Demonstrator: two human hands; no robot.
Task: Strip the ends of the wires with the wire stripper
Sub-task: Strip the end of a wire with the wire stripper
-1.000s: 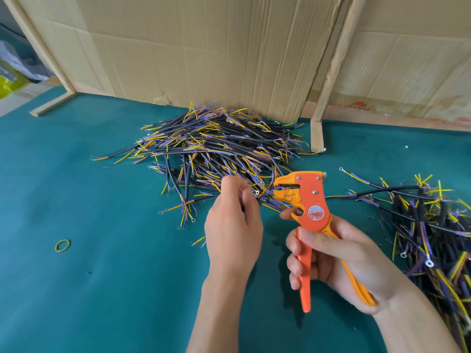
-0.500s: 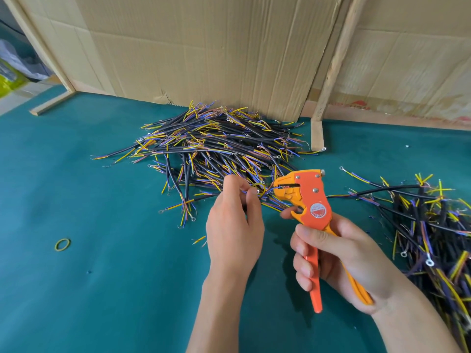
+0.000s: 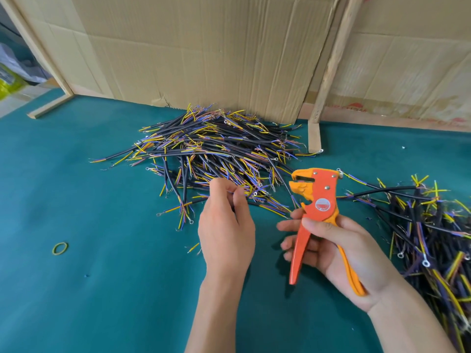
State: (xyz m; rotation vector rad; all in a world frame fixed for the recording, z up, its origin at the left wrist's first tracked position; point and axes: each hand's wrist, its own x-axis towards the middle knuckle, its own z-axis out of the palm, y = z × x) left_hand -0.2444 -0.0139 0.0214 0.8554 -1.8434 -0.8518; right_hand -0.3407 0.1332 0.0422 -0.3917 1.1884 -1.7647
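Wires in black sheaths with yellow, blue and purple cores lay heaped in a big pile (image 3: pixel 216 151) on the teal felt table (image 3: pixel 89 289), and my left hand (image 3: pixel 226 233) pinched the end of one thin wire (image 3: pixel 248 193) at the pile's near edge between thumb and fingertips. My right hand (image 3: pixel 339 250) gripped the orange plastic wire stripper (image 3: pixel 316 207) by its spread handles, head up, its jaws just apart from that wire. A second wire pile (image 3: pixel 433 225) lay to my right, a yellow rubber band (image 3: pixel 60 248) well off to my left.
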